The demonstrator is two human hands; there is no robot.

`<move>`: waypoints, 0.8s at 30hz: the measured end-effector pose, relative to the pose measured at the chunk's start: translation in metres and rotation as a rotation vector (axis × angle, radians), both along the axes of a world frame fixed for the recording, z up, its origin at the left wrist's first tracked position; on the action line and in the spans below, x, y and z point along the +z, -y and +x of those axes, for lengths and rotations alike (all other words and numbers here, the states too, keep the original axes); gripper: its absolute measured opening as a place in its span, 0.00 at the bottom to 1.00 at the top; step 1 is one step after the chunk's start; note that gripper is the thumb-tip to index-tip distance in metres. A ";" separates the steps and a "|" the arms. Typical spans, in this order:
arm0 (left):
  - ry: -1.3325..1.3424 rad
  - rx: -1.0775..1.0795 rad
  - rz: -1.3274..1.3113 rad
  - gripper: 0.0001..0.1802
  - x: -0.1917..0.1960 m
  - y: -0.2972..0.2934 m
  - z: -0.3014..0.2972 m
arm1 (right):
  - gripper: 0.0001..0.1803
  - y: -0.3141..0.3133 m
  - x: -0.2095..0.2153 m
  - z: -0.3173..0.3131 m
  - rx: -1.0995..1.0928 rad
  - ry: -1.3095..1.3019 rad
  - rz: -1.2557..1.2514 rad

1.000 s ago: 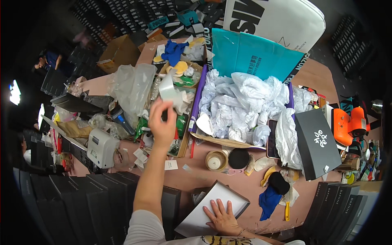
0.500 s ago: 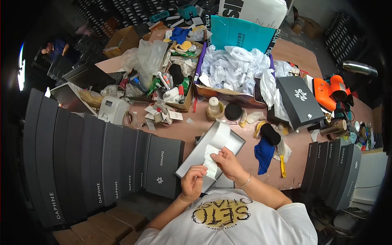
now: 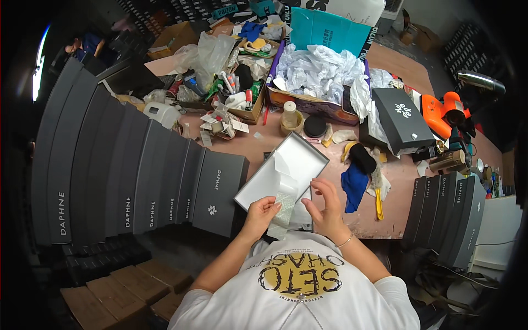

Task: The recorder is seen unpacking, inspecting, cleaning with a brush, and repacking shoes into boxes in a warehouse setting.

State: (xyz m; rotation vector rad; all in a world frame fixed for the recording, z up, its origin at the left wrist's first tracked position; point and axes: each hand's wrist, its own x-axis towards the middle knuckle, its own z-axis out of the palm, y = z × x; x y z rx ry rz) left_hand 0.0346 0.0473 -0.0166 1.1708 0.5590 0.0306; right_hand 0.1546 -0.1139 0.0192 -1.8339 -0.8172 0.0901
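In front of me lies an open shallow dark grey box part (image 3: 309, 159) with a white inside, set at a slant. A loose white paper (image 3: 281, 175) curls up inside it. My left hand (image 3: 260, 215) pinches the edge of a thin, whitish, see-through sheet (image 3: 282, 215), which hangs down over the box's near edge toward my shirt. Its exact kind I cannot make out. Beside the box's near right corner, my right hand (image 3: 329, 208) is open, thumb and fingers apart, with nothing in it.
Grey shoeboxes (image 3: 217, 187) stand in a long row at left, others (image 3: 448, 214) at right. A carton of crumpled white paper (image 3: 324, 71) sits behind. A yellow-handled brush (image 3: 379, 203), blue cloth (image 3: 353, 187), jar (image 3: 291, 118) and orange tool (image 3: 437, 115) lie around. A person (image 3: 88, 47) is far left.
My right hand has let go of the whitish sheet and moved right, its fingers opening. The sheet now hangs from my left hand alone. The view has shifted a little.
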 end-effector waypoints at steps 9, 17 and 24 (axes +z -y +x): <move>0.330 -0.061 1.031 0.08 0.027 0.040 -0.001 | 0.13 0.032 0.006 -0.018 0.183 -0.319 -0.145; 0.105 -0.208 0.409 0.10 0.017 0.056 -0.009 | 0.08 0.050 0.005 -0.024 0.139 -0.144 -0.239; -0.043 -0.077 0.421 0.11 0.003 0.043 -0.020 | 0.04 0.032 0.011 -0.021 0.146 -0.127 -0.211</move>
